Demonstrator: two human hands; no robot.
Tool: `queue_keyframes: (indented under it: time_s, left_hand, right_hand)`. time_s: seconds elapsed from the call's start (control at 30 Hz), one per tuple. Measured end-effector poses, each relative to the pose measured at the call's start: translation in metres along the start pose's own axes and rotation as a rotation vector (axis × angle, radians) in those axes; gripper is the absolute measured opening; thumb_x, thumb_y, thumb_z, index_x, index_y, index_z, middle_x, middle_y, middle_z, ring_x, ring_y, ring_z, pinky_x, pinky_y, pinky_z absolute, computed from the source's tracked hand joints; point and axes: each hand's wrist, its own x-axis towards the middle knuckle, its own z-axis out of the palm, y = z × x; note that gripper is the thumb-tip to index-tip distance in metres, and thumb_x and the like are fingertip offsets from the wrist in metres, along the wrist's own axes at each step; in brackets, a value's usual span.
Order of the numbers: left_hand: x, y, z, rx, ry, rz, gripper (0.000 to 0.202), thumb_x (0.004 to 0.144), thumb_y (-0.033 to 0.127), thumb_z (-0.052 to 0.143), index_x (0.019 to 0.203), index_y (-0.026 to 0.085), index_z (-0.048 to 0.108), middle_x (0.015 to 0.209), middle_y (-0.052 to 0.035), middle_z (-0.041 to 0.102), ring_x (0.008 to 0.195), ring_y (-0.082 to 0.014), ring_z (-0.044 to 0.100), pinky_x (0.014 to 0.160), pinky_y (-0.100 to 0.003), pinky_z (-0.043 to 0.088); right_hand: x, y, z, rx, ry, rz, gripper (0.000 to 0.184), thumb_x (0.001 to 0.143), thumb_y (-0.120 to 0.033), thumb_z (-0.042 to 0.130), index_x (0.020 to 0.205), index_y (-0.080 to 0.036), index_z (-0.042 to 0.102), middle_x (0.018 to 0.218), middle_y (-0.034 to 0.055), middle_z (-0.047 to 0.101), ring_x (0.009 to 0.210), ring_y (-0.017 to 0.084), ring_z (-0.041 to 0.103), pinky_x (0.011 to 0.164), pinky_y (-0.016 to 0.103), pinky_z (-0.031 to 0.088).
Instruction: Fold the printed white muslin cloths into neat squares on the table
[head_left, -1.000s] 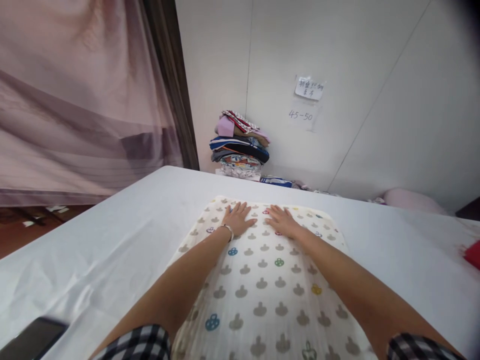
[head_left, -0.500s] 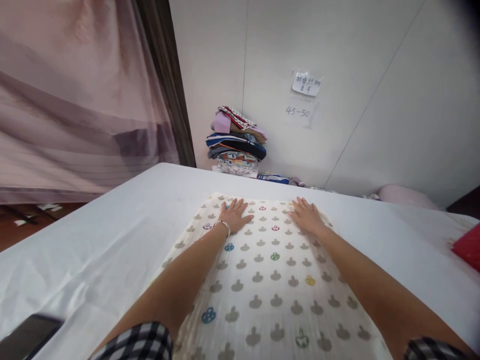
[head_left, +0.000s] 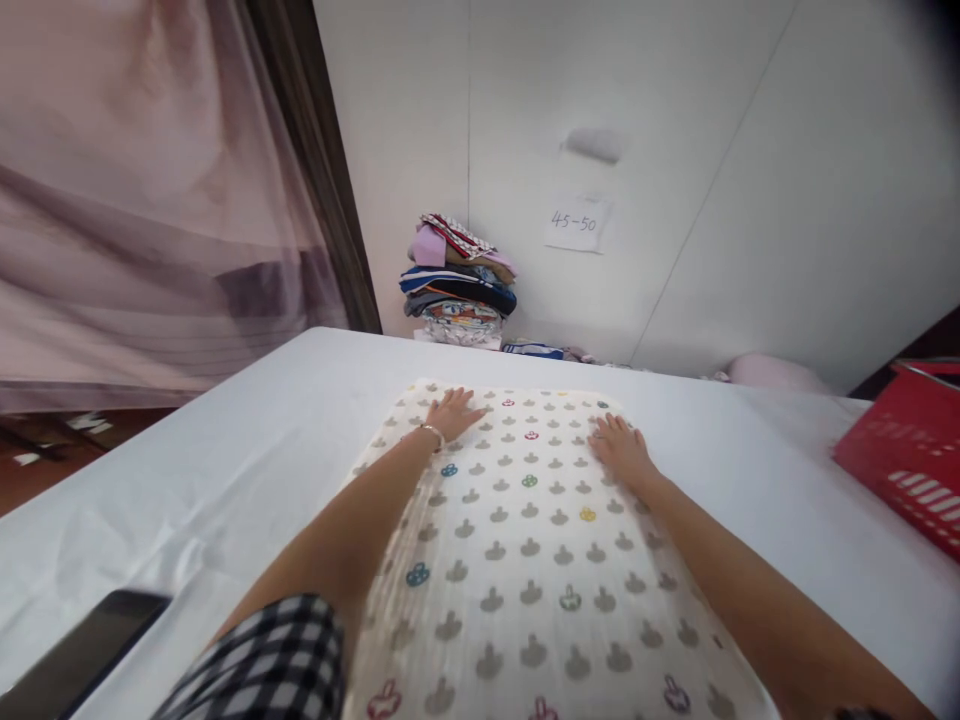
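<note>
A white cloth (head_left: 517, 520) printed with grey and coloured mushroom-like shapes lies spread out in front of me, running from the near edge of view toward the far side. My left hand (head_left: 454, 414) rests flat near its far left part, fingers spread, a bracelet on the wrist. On the far right part, my right hand (head_left: 622, 448) lies flat close to the cloth's right edge, fingers extended. Neither hand grasps anything. Below my right forearm, the near right edge of the cloth is partly hidden.
The cloth lies on a white-covered table (head_left: 285, 400). A phone (head_left: 90, 650) is at the near left, a red basket (head_left: 907, 450) at the right. Folded fabrics (head_left: 459, 285) are stacked by the wall behind. A pink curtain (head_left: 135, 200) hangs at left.
My right hand has moved toward the cloth's right edge and a little nearer me. My left hand stays flat on the cloth. The view has turned right, showing more of the red basket.
</note>
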Motion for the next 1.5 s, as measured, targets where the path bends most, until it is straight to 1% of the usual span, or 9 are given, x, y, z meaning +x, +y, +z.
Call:
queue_keyframes:
  time_s: [0.1,0.27,0.4,0.6,0.77,0.97,1.1,1.27,1.5]
  left_hand:
    - [-0.052,-0.003,-0.008,0.023,-0.001,0.078,0.063,0.084,0.059,0.024,0.138,0.026,0.027,0.149,-0.0038,0.016,0.137,-0.0211,0.009,0.107,-0.050,0.008]
    - [-0.174,-0.016,0.002,0.151,0.022,0.169,0.062,0.083,0.059,0.030,0.136,0.028,0.033,0.147,-0.0029,0.022,0.136,-0.0220,0.014,0.108,-0.048,0.009]
    - [-0.249,-0.032,0.018,0.213,0.127,0.055,0.058,0.084,0.052,0.033,0.135,0.027,0.035,0.146,-0.0041,0.026,0.135,-0.0237,0.017,0.107,-0.050,0.013]
    - [-0.306,-0.045,0.032,0.144,0.224,-0.165,0.055,0.086,0.049,0.026,0.132,0.021,0.040,0.144,-0.0061,0.030,0.135,-0.0222,0.018,0.107,-0.047,0.018]
    - [-0.329,-0.019,0.035,0.078,0.302,-0.083,0.054,0.083,0.053,0.031,0.124,0.022,0.049,0.137,-0.0067,0.042,0.131,-0.0234,0.028,0.107,-0.046,0.020]
    - [-0.328,0.058,0.058,0.047,0.260,0.341,0.050,0.082,0.049,0.043,0.124,0.024,0.049,0.135,-0.0056,0.044,0.129,-0.0240,0.033,0.108,-0.045,0.020]
    - [-0.311,0.100,0.073,0.031,0.248,0.472,0.044,0.084,0.039,0.044,0.124,0.024,0.050,0.134,-0.0063,0.045,0.126,-0.0228,0.036,0.106,-0.044,0.025]
    - [-0.294,0.109,0.081,0.035,0.254,0.480,0.037,0.089,0.036,0.034,0.116,0.024,0.057,0.126,-0.0037,0.054,0.120,-0.0200,0.044,0.102,-0.038,0.033]
    - [-0.293,0.107,0.084,0.006,0.331,0.363,0.040,0.091,0.036,0.030,0.113,0.022,0.059,0.118,-0.0033,0.061,0.114,-0.0204,0.049,0.100,-0.037,0.036]
  right_hand:
    - [-0.076,0.018,0.005,0.083,-0.037,-0.016,0.060,0.087,-0.053,0.025,0.139,-0.022,0.028,0.147,0.0059,0.019,0.136,0.022,0.011,0.107,0.048,0.014]
    - [-0.186,0.040,0.010,0.196,-0.085,-0.005,0.061,0.086,-0.054,0.027,0.140,-0.024,0.027,0.148,0.0022,0.013,0.136,0.021,0.008,0.109,0.046,0.010]
    - [-0.237,0.041,0.011,0.250,-0.079,0.040,0.064,0.085,-0.055,0.027,0.140,-0.021,0.026,0.148,0.0017,0.010,0.136,0.019,0.007,0.111,0.044,0.006]
    - [-0.285,0.042,0.005,0.412,0.039,0.152,0.060,0.084,-0.049,0.033,0.135,-0.018,0.036,0.143,0.0039,0.031,0.134,0.018,0.020,0.111,0.041,0.011]
    - [-0.313,0.046,0.001,0.619,0.233,0.308,0.047,0.081,-0.045,0.038,0.120,-0.023,0.054,0.127,0.0038,0.052,0.119,0.020,0.045,0.102,0.038,0.033]
    - [-0.311,0.036,-0.004,0.634,0.279,0.345,0.046,0.077,-0.041,0.044,0.116,-0.020,0.058,0.106,0.0046,0.063,0.091,0.020,0.059,0.084,0.033,0.046]
    - [-0.300,0.031,-0.007,0.728,0.276,0.384,0.048,0.071,-0.039,0.048,0.113,-0.017,0.059,0.097,0.0055,0.065,0.078,0.019,0.060,0.072,0.031,0.048]
    - [-0.297,0.032,-0.003,0.874,0.398,0.392,0.039,0.067,-0.039,0.051,0.095,-0.015,0.065,0.086,0.0062,0.066,0.078,0.019,0.060,0.073,0.030,0.046]
    - [-0.290,0.028,-0.005,0.894,0.440,0.371,0.038,0.069,-0.034,0.050,0.098,-0.013,0.063,0.085,0.0063,0.066,0.076,0.018,0.059,0.071,0.028,0.045]
